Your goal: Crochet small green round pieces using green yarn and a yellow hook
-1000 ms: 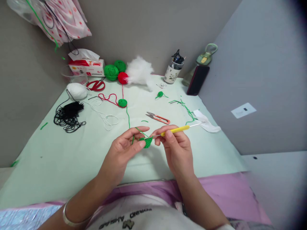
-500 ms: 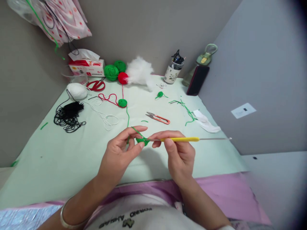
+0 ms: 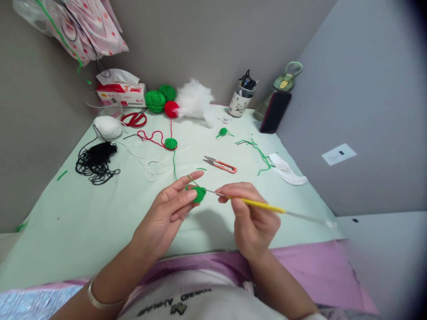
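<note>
Between the thumb and fingers of my left hand [image 3: 171, 204] is a small green crochet piece [image 3: 199, 194], its rounded stitched side showing. Green yarn runs over my raised left index finger and back to a small green yarn ball [image 3: 171, 143]. My right hand [image 3: 255, 215] is closed around the yellow handle of a crochet hook [image 3: 263, 204]. The hook's thin metal tip meets the upper right edge of the green piece; whether it sits inside a stitch I cannot tell. The hook's far end is blurred and points right.
Orange thread snips [image 3: 220, 164] lie beyond my hands. Farther back are red scissors [image 3: 134, 119], green yarn balls [image 3: 155, 102], a red ball [image 3: 171, 109], white stuffing [image 3: 195, 100], a pen cup [image 3: 240, 101] and a phone [image 3: 275, 112]. Black yarn [image 3: 96, 162] lies left, green scraps [image 3: 262, 155] right.
My left hand has turned the green piece so more of its stitched side shows. The hook has tilted, its far end dropping lower, and my right hand has shifted slightly right.
</note>
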A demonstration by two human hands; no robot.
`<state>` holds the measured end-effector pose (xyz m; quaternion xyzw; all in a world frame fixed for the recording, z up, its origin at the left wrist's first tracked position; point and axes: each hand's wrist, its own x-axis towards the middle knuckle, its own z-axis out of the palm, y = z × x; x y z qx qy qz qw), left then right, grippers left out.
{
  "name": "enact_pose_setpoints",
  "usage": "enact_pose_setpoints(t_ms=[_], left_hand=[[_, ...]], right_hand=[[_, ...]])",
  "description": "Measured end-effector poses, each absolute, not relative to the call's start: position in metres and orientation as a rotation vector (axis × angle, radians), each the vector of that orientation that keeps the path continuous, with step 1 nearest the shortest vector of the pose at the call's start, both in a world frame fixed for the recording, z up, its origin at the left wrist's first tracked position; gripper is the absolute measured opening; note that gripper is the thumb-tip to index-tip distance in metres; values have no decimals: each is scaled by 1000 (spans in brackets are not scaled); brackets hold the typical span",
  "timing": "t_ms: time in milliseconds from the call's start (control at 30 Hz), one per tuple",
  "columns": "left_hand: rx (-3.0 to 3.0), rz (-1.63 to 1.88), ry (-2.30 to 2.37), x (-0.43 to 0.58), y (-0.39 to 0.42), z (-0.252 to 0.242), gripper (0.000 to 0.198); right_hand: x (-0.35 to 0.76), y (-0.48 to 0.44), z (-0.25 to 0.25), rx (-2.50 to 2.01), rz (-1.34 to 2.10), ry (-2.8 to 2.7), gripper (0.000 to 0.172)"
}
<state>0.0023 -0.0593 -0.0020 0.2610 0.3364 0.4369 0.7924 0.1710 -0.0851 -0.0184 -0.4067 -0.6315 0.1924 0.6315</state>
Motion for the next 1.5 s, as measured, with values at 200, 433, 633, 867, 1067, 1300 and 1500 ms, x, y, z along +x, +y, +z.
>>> enact_pose_setpoints(t_ms=[200, 433, 633, 867, 1067, 1300, 1500], left_hand=[[768, 996, 726, 5, -63, -4, 35], [612, 974, 757, 10, -59, -6, 38], [465, 943, 696, 5, -55, -5, 25], [806, 994, 787, 9, -61, -9, 26], [878, 1026, 848, 3, -62, -11, 23], [1054, 1141, 1033, 6, -67, -12, 28], [701, 982, 801, 8, -63, -7, 46]], right_hand=[[167, -78, -14, -901, 731, -1349, 18], [171, -89, -24, -998, 68, -1797, 39], [172, -84, -15, -956, 531, -1373, 23], [169, -77, -20, -952, 844, -1229, 14], [172, -74, -18, -905, 1023, -1114, 21], [169, -88, -14, -997, 506, -1554, 23], [171, -89, -25, -932, -10, -1846, 37]])
